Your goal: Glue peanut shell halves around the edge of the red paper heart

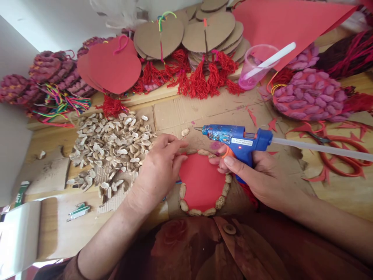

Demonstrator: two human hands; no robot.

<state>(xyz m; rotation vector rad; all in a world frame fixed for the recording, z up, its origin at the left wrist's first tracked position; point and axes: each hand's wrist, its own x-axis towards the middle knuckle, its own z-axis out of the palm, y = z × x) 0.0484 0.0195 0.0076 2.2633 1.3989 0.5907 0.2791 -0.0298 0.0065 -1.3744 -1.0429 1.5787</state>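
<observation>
Spread across the whole width, a wooden table [344, 194] with a flattened cardboard sheet [186, 111] as a work mat. Along the far edge, stacks of cardboard hearts [208, 31], a pile of red paper hearts [112, 68], a row of red tassels [201, 79]; at far right, a large red paper sheet [288, 19] above a heart covered in purple-painted shells [309, 95]. Left of centre, a loose heap of peanut shells [112, 146]. On the right, red scissors [344, 157] lying flat on the wood among red offcuts. Behind the glue gun, a pink plastic cup [256, 66] with a white stick leaning in it. At centre near the front edge, a small red heart [201, 184] flat on the cardboard, rimmed along its lower and right sides by glued peanut shells. Blue hot glue gun [236, 140] just above the heart, nozzle pointing left, clear glue stick trailing right. Right hand [256, 173] clamped around the gun's grip, a finger on the orange trigger. Left hand [159, 171] spread over the heart's upper left edge, fingertips pressed down at the rim; whether a shell sits under them cannot be told.
</observation>
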